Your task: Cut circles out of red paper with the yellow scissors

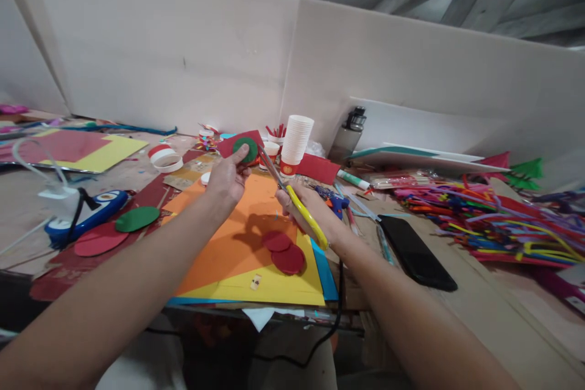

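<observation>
- The tabletop (119, 178) carried an orange sheet (214, 256).
- Yellow-handled scissors (305, 213), close beside the red paper (226, 146), were clasped in the right hand's grip (315, 200).
- That red paper, above the tabletop, was pinched in the left hand's grip (227, 180).
- A green disc (250, 147) lay against it.

My left hand (228, 178) and right hand (309, 200) are bare, and so are my left forearm (141, 274) and right forearm (411, 311), both smooth and slim at the wrist, broadening toward the elbow. Low down, pale, whitish cloth (141, 359) shows on the left of my lap, and a duller greyish-beige fabric (292, 368) nearer the middle, dim in shadow.
</observation>
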